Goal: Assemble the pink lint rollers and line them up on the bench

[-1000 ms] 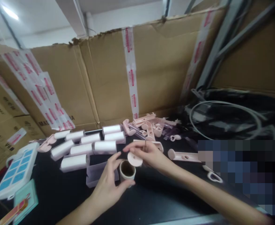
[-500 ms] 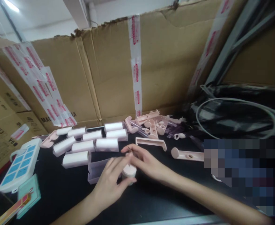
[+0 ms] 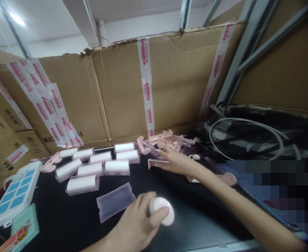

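Note:
My left hand is closed around a short white roll, its thumb pressed over the round end that faces me. Just left of that hand, an open translucent purple plastic case lies on the black tabletop. My right hand is stretched over a pile of pink plastic parts at the back, fingers bent down among the nearest pieces. Its fingertips are partly hidden, and I see nothing lifted in them. Under its palm sits a pink bracket.
Several white rolls in clear cases stand grouped at centre left. A white tray with blue squares and a teal card lie at far left. Cardboard walls the back. A looped pale tube lies over black plastic at right.
My right hand has left the white roll and moved back to the pink parts. My left hand has shifted right and nearer with the roll, now turned. The purple case shows more fully.

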The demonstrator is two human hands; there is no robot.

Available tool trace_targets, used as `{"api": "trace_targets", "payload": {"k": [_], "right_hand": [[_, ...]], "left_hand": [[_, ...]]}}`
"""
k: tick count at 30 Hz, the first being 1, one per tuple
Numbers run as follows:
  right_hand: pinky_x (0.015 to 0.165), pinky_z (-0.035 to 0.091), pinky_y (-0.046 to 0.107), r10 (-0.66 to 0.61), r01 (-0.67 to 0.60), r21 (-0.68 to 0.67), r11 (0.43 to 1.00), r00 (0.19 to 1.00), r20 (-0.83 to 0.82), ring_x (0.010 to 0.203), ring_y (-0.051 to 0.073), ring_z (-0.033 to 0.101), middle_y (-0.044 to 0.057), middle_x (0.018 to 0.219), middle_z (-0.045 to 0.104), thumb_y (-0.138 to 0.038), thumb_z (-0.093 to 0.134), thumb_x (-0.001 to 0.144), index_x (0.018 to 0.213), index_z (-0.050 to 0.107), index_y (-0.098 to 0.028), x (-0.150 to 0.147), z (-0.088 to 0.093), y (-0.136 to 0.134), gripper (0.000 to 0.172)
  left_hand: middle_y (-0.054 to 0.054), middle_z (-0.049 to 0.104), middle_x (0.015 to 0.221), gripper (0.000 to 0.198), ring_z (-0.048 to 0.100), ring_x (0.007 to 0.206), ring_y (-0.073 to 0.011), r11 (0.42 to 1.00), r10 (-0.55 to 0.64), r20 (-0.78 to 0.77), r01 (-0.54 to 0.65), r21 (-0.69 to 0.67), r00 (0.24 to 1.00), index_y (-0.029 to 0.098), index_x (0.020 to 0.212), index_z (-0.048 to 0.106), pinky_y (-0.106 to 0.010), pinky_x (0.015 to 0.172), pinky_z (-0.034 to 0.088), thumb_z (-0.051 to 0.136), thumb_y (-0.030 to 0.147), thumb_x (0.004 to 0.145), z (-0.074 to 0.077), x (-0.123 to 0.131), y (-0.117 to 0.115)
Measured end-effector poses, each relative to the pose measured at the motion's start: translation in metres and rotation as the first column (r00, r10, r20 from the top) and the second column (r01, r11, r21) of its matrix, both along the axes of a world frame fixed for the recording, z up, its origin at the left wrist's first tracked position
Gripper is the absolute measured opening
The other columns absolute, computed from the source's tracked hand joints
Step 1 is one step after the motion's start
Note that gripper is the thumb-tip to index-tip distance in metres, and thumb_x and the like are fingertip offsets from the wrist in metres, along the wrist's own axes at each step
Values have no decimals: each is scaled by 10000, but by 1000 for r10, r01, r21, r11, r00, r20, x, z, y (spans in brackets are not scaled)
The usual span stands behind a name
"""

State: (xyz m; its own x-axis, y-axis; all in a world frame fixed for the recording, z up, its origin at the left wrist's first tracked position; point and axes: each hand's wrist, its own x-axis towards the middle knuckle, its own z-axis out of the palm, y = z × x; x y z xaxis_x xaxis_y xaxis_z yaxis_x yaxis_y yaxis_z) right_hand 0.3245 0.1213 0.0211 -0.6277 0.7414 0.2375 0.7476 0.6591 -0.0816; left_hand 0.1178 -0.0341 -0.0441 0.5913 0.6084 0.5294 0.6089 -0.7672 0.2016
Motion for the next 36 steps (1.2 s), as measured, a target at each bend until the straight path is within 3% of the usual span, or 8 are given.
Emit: {"api": "trace_targets", "payload": {"k": [6, 10, 14, 17, 20, 25, 31, 36], "right_hand": [[781, 477, 322, 329, -352, -199, 915, 934, -140, 876, 189, 592, 88, 988, 576, -173, 364, 895, 1118, 552, -177, -22, -22, -27, 292], [784, 474, 358, 377, -379, -38, 925, 924, -58, 933, 231, 578, 119, 1029, 596, -164, 429, 861, 1250, 482, -153, -40, -34, -32, 393], [918, 369, 499, 161, -146, 239, 960, 986, -48, 1109, 331, 477, 216, 1202, 513, -105, 465, 790, 1154, 557, -89, -36, -30, -15, 376], [1009, 237, 539, 99, -69, 241, 968, 989, -114, 1219, 378, 372, 253, 1284, 458, -62, 485, 752, 924, 634, -65, -25, -30, 3, 227], [989, 290, 482, 127, -99, 165, 981, 977, -170, 1133, 327, 469, 189, 1140, 578, -111, 498, 775, 725, 601, -129, -17, -24, 8, 116], [598, 448, 269, 27, -18, 26, 1000, 915, -403, 651, 162, 565, 23, 746, 573, -222, 415, 841, 872, 497, -173, -22, 3, -19, 100], [596, 426, 246, -32, -227, -258, 939, 689, -724, 621, 138, 556, -18, 764, 560, -154, 368, 819, 1107, 448, -214, -42, 3, -65, 305], [600, 381, 299, -201, 102, -201, 974, 800, -565, 599, 204, 571, 6, 689, 589, -192, 395, 792, 918, 473, -206, -43, -1, -68, 150]], "left_hand": [[-125, 529, 1133, 640, 486, 1143, -322, 993, 115, -20, -115, -1, 993, 273, 1285, 216, -471, 903, 461, 564, 136, 767, -1, -5, 9], [-119, 549, 1082, 682, 562, 983, -299, 989, 137, 10, -136, -52, 991, 252, 1279, 229, -458, 804, 493, 582, 119, 711, -9, -5, 16], [-109, 566, 1001, 712, 584, 873, -289, 982, 141, 87, -128, -139, 986, 215, 1247, 265, -429, 706, 513, 618, 125, 635, -16, -3, 17], [-128, 528, 1093, 840, 593, 921, -277, 936, 203, 314, -91, -340, 927, 205, 1279, 175, -424, 789, 511, 680, 178, 609, -2, -3, 11], [-109, 528, 1089, 1012, 629, 863, -236, 804, 355, 618, 108, -585, 702, 233, 1313, 17, -389, 756, 538, 735, 221, 600, 27, -3, 10], [-51, 584, 991, 916, 677, 771, -223, 673, 444, 830, 486, -558, 338, 264, 1258, 91, -467, 811, 524, 761, 295, 635, 57, -5, 21], [-72, 548, 1043, 1061, 658, 784, -228, 638, 518, 782, 452, -624, 348, 300, 1303, 46, -492, 717, 562, 817, 282, 574, 33, 3, 19], [-77, 499, 1081, 1089, 659, 752, -228, 570, 575, 708, 420, -706, 410, 357, 1315, 13, -472, 596, 594, 809, 253, 580, 19, 11, 12]]}}
